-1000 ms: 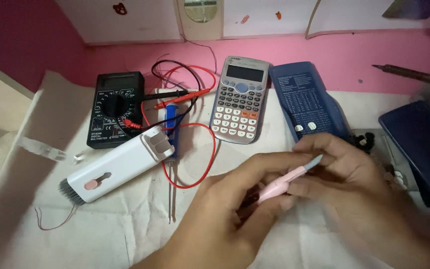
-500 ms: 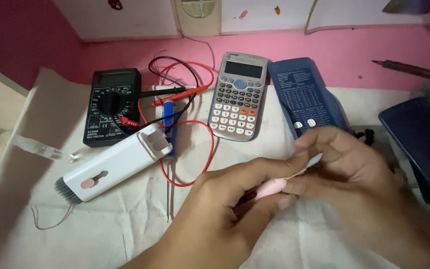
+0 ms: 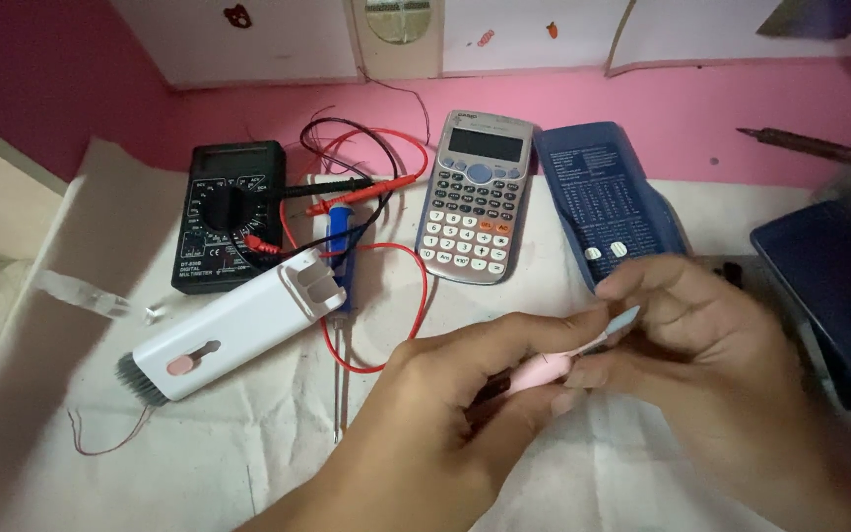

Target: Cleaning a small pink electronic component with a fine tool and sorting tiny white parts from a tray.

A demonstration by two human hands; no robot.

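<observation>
1. The left hand [image 3: 445, 414] is seen nearest the camera, its fingers curled shut around a slim pink pen-shaped tool [image 3: 544, 371]; the forearm is cut off by the lower edge.
2. The right hand [image 3: 701, 340] is met just beyond it, pinching the pale tip end of the same tool, so that both hands are brought together and clamped on it above the crumpled white cloth [image 3: 248, 463].
3. Most of the tool's body is hidden by the fingers; only a short pink stretch and a light blue-grey tip are left showing, and what kind of tip it is cannot be made out.
4. To the left, a white rectangular cleaning brush with dark bristles [image 3: 233, 330] is laid on the cloth, well apart from the hands.
5. Further back, a black digital multimeter [image 3: 227, 212] with red and black leads is placed, beside a grey scientific calculator [image 3: 475, 197] and its dark blue slide-on cover [image 3: 608, 202], whose lower end is covered by the right hand.
6. At the far right, a soldering iron [image 3: 810, 146] is cut off by the frame edge.
</observation>
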